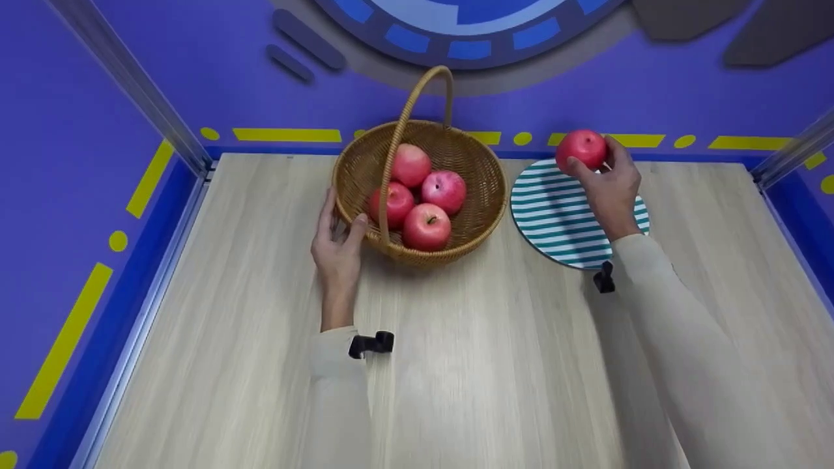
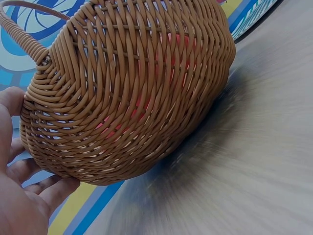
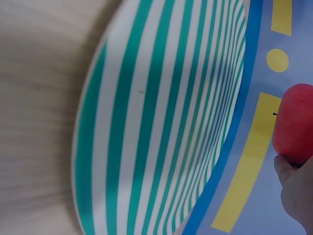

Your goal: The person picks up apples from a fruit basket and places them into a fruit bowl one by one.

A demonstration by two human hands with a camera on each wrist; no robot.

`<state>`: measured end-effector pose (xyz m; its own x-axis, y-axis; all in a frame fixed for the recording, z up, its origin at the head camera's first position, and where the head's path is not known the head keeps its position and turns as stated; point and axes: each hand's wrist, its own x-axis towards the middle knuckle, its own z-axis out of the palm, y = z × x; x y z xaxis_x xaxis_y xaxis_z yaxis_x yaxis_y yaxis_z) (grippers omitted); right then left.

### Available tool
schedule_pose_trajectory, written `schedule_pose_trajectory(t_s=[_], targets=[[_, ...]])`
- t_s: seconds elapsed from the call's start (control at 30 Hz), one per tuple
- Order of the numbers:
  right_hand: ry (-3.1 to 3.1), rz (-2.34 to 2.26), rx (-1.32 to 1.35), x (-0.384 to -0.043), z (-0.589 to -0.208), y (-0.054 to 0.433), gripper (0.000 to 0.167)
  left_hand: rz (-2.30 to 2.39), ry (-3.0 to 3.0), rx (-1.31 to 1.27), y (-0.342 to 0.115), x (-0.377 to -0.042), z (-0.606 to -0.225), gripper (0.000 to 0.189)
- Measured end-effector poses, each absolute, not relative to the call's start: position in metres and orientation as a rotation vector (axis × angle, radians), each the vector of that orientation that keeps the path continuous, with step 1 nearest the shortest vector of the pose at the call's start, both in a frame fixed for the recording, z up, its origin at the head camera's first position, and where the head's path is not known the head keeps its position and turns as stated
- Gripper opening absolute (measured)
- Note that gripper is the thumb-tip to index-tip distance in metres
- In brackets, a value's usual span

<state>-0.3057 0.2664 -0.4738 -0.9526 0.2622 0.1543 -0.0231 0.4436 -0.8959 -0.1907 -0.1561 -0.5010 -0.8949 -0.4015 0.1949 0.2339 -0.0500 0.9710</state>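
Note:
A brown wicker basket point(image 1: 482, 215) with a tall arched handle holds several red apples point(image 1: 427, 227). My left hand point(image 1: 339, 254) grips the basket's left side, thumb at the rim and fingers against the outer weave; the left wrist view shows those fingers point(image 2: 58, 193) on the wicker point(image 2: 127, 98). My right hand point(image 1: 612, 192) holds a red apple point(image 1: 580, 150) between thumb and fingers, above the far part of a round plate point(image 1: 554, 228) with green and white stripes. In the right wrist view the held apple point(image 3: 296, 125) is cut off by the frame's edge.
Everything stands on a pale wood-grain table point(image 1: 456, 365). Behind it rises a blue-purple printed wall point(image 1: 260, 98) with yellow marks, close to the basket and plate. Another such panel point(image 1: 65, 215) and a metal frame post point(image 1: 137, 85) border the left side.

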Motion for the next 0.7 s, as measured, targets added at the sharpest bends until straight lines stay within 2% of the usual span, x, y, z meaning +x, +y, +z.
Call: schedule_pose_trajectory(t_s=[0.7], targets=[[-2.58, 1.465, -0.388, -0.313, -0.493, 0.277, 0.086, -2.012, -1.801, 0.203, -0.155, -0.19, -0.499, 0.07]])
